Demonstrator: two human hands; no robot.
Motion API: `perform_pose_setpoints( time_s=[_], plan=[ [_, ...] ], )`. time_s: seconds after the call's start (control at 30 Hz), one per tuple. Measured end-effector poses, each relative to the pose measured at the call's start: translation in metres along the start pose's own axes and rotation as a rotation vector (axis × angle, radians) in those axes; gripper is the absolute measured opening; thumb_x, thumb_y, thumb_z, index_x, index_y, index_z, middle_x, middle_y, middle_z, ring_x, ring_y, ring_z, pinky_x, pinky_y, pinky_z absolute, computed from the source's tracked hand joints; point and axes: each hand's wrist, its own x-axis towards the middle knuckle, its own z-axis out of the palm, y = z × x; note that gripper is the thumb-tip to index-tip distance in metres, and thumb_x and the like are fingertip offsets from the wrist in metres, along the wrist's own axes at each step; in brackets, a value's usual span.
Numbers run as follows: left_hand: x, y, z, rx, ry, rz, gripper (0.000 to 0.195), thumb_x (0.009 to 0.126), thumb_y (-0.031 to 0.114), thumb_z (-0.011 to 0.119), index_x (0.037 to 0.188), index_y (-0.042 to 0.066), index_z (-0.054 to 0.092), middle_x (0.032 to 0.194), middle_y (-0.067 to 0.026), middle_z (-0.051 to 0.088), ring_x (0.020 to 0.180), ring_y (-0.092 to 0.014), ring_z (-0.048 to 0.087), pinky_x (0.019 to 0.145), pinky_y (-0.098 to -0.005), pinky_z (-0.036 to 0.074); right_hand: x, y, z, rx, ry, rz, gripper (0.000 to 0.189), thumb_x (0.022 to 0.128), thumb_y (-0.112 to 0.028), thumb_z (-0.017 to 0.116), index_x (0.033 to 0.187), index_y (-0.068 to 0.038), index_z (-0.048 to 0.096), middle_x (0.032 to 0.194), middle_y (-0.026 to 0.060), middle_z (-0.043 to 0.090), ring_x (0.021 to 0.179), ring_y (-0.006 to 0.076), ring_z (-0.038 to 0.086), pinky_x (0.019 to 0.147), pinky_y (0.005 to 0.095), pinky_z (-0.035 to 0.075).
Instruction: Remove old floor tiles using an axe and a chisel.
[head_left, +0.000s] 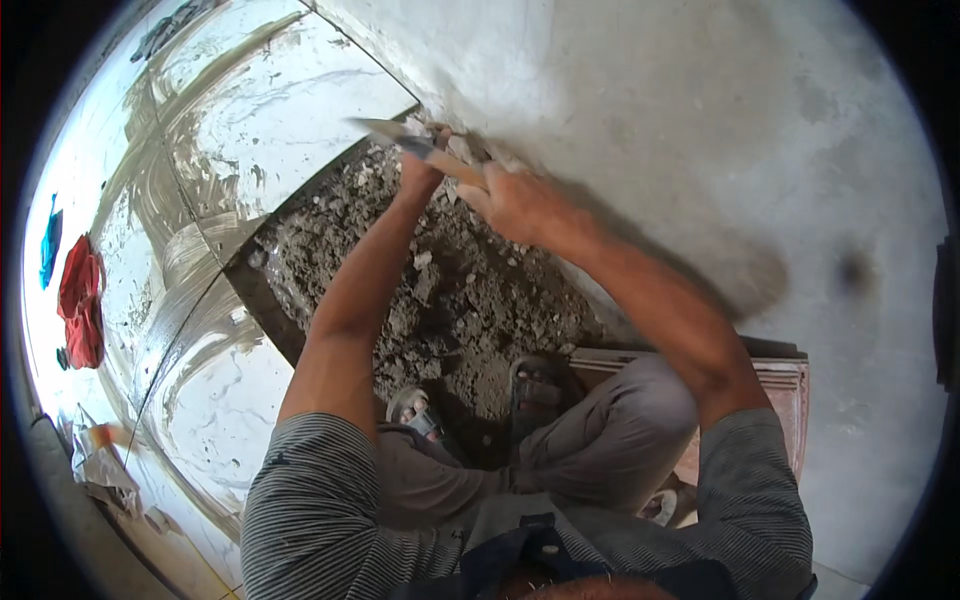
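Observation:
My right hand grips the wooden handle of a tool, apparently a pointing trowel. Its pale, pointed metal blade is blurred and aims up and left. My left hand is beyond the handle, by the far corner of the mortar bed where the tiles meet the wall. The tool crosses in front of its fingers, so whether they hold something is hidden. Below both hands spreads lumpy grey-brown mortar or rubble, with pale chips. Broken pale pieces lie along the foot of the wall near my hands.
Mortar-smeared, marble-patterned tiles border the bed on the left, their edge raised. A plastered wall rises on the right. Stacked tiles lean beside my right knee. My sandalled feet stand at the near edge. Red cloth lies far left.

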Motion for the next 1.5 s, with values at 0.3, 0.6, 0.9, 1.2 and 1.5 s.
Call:
perform_pose_setpoints(
  time_s=[0.3, 0.6, 0.9, 1.2, 1.5],
  plan=[
    [0.012, -0.017, -0.016, 0.17, -0.13, -0.349, 0.033, 0.087, 0.041, 0.051, 0.099, 0.012, 0.062, 0.076, -0.0192, 0.063, 0.073, -0.034, 0.062, 0.06, -0.04, 0.047, 0.012, -0.006, -0.017, -0.047, -0.134, 0.064, 0.052, 0.091, -0.044, 0.036, 0.118, 0.0, 0.043, 0.087, 0.0231, 0.062, 0.093, 0.0325, 0.06, 0.084, 0.0476, 0.045],
    [0.021, -0.025, -0.051, 0.034, 0.102, -0.428, 0.03, 0.087, 0.032, 0.054, 0.09, 0.003, 0.063, 0.072, -0.0096, 0.062, 0.066, -0.019, 0.058, 0.061, -0.0327, 0.045, -0.02, -0.024, 0.0, 0.119, -0.114, -0.156, 0.052, 0.087, -0.05, 0.044, 0.088, 0.002, 0.048, 0.07, 0.0228, 0.058, 0.07, 0.0397, 0.058, 0.065, 0.0465, 0.043],
    [0.031, -0.033, -0.037, -0.155, 0.149, -0.396, 0.033, 0.086, 0.034, 0.057, 0.091, 0.002, 0.063, 0.071, -0.0052, 0.064, 0.063, -0.011, 0.058, 0.056, -0.0255, 0.045, -0.025, 0.0, 0.006, 0.177, -0.11, -0.099, 0.057, 0.086, -0.056, 0.042, 0.083, 0.001, 0.049, 0.061, 0.0188, 0.055, 0.06, 0.0354, 0.056, 0.057, 0.0446, 0.041],
    [0.029, -0.01, -0.033, 0.082, 0.064, -0.444, 0.041, 0.085, 0.044, 0.054, 0.087, 0.004, 0.064, 0.068, -0.0082, 0.064, 0.063, -0.019, 0.061, 0.057, -0.0321, 0.045, -0.023, 0.01, 0.009, 0.18, -0.148, -0.081, 0.058, 0.086, -0.057, 0.04, 0.084, 0.0, 0.049, 0.064, 0.0203, 0.055, 0.064, 0.0369, 0.057, 0.06, 0.0466, 0.042],
    [0.021, -0.006, -0.028, 0.125, 0.136, -0.383, 0.038, 0.086, 0.042, 0.053, 0.087, 0.006, 0.065, 0.067, -0.0119, 0.063, 0.064, -0.026, 0.062, 0.059, -0.036, 0.046, -0.019, 0.009, 0.011, 0.147, -0.136, -0.098, 0.056, 0.087, -0.056, 0.041, 0.083, 0.0, 0.048, 0.065, 0.0219, 0.056, 0.066, 0.0399, 0.056, 0.061, 0.0477, 0.042]
  ],
)
